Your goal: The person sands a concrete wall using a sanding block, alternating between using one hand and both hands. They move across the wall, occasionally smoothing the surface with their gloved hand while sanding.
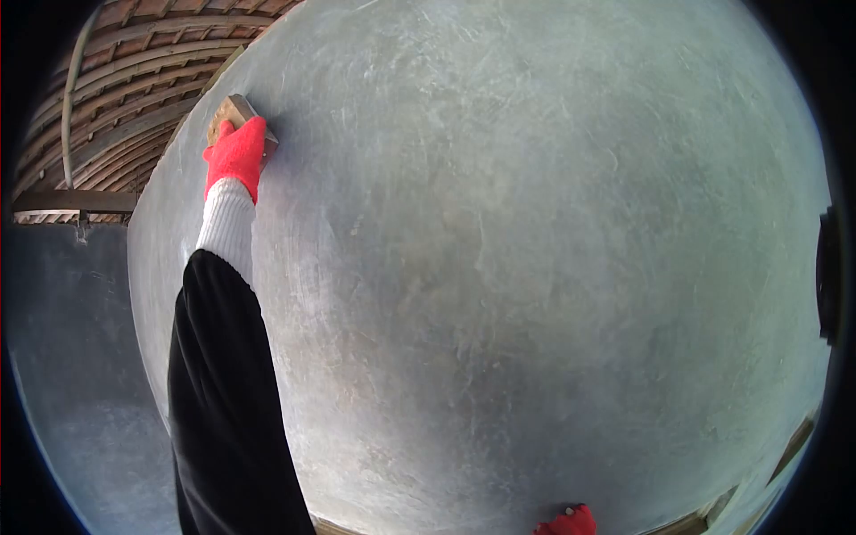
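Note:
My left hand (236, 153), in a red glove with a white ribbed cuff, is closed around a wooden block (234, 109). It holds the block up against the grey plastered wall (499, 267), near the wall's upper left edge. The black sleeve of that arm reaches up from the bottom of the view. Low down, at the bottom edge, my right hand (571, 521) shows only in part, in a red glove with curled fingers. A small pale spot shows at its top; I cannot tell what this hand holds.
Roof tiles on wooden battens (134, 67) slope at the upper left, with a pole (69, 107) and a horizontal beam (76, 201) below. A darker wall (80, 357) stands at the left. A dark object (829, 276) juts in at the right edge.

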{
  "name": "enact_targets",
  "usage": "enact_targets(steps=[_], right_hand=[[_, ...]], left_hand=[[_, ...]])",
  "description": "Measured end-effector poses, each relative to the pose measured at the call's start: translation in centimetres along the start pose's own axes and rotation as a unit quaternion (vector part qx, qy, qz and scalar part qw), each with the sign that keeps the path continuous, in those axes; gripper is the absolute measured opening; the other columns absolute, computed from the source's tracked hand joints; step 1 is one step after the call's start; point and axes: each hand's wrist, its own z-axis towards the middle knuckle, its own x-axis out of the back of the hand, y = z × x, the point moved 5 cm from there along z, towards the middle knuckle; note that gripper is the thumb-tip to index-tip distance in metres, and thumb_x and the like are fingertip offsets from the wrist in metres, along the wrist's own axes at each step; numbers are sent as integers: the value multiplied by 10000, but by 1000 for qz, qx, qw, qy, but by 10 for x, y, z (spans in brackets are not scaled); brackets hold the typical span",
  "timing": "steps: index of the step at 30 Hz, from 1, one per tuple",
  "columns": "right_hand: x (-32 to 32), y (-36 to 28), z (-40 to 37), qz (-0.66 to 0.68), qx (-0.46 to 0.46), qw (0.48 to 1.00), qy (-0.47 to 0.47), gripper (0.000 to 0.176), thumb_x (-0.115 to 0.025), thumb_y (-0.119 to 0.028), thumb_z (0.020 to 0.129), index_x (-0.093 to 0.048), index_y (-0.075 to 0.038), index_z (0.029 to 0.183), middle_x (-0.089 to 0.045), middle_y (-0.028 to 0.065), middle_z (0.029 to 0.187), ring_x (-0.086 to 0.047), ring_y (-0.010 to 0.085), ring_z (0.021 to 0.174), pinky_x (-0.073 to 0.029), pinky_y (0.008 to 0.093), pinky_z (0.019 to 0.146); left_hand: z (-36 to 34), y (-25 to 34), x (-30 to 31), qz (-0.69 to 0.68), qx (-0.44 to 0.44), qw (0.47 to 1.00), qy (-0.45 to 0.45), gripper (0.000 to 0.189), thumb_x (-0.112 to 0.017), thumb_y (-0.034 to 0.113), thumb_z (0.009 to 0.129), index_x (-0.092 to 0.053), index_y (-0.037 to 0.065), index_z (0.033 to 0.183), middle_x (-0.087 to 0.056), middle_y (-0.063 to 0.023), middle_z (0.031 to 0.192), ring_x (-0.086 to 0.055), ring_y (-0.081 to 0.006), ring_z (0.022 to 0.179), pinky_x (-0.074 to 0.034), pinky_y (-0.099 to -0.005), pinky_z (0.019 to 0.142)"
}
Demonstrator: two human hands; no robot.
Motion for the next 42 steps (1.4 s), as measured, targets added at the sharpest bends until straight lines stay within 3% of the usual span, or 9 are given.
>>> enact_targets(steps=[3, 8, 16, 20, 27, 30, 34, 36, 42], right_hand=[[0, 1, 6, -11, 4, 1000, 1, 355, -654, -60, 709, -627, -26, 1061, -590, 161, 1021, -595, 366, 909, -474, 590, 904], [8, 10, 27, -35, 38, 998, 35, 387, -618, -55, 752, -621, -28, 1138, -563, 200, 1170, -570, 367, 1035, -462, 501, 933], [34, 41, 108, 51, -80, 979, 180, 518, -593, 107, 617, -635, -14, 1120, -605, 195, 1134, -644, 302, 898, -547, 323, 649], [35, 39, 108, 52, -52, 982, 173, 485, -569, 125, 651, -644, -17, 1108, -593, 194, 1188, -649, 234, 884, -538, 277, 645], [34, 27, 156, 52, -35, 978, 198, 396, -498, 98, 750, -646, -17, 1099, -592, 192, 1192, -634, 198, 850, -525, 262, 644], [30, 32, 170, 23, -52, 984, 168, 395, -486, 88, 761, -646, -12, 1108, -598, 189, 1183, -629, 193, 855, -522, 265, 640], [33, 39, 164, 65, -27, 984, 165, 422, -494, 98, 730, -650, -10, 1106, -607, 185, 1171, -632, 200, 862, -527, 276, 647], [34, 37, 165, 85, -33, 983, 159, 448, -511, 102, 681, -660, -14, 1087, -621, 190, 1147, -649, 237, 842, -535, 300, 672], [32, 39, 157, 36, -26, 986, 162, 468, -549, 83, 617, -670, -23, 1057, -643, 188, 1097, -664, 305, 857, -545, 352, 728]], left_hand=[[-44, 47, -20, 42, -44, 990, 125, 750, -651, 424, 735, -484, 154, 1415, -428, -237, 1421, -490, -337, 1286, -416, -400, 1042], [-161, 195, -97, 130, -322, 935, 75, 660, -516, 453, 810, -517, 142, 1392, -416, -253, 1453, -475, -423, 1280, -406, -426, 1062], [13, -59, 33, 22, -61, 995, 72, 752, -692, 365, 828, -398, 138, 1482, -548, -121, 1296, -597, -214, 1072, -535, -335, 854], [-20, -46, 19, -95, 9, 994, 62, 797, -678, 405, 800, -368, 183, 1500, -376, -228, 1464, -594, -284, 1148, -523, -377, 891], [-165, 159, -83, 211, -286, 934, 26, 744, -613, 533, 803, -449, 204, 1449, -291, -147, 1551, -421, -401, 1331, -387, -447, 1079], [-127, 100, -50, 198, -289, 934, 75, 742, -602, 550, 808, -451, 207, 1447, -290, -142, 1551, -448, -401, 1307, -401, -451, 1066], [-11, -62, 39, -95, 4, 995, 12, 691, -659, 380, 837, -432, 151, 1448, -574, -104, 1238, -615, -179, 1007, -543, -322, 809], [-35, -60, 57, 134, 56, 974, 175, 729, -656, 378, 810, -419, 122, 1450, -461, -175, 1350, -606, -237, 1056, -535, -340, 851], [-97, 152, -73, 92, -201, 974, 55, 710, -605, 439, 765, -485, 168, 1410, -371, -214, 1481, -452, -420, 1304, -399, -475, 1064]])
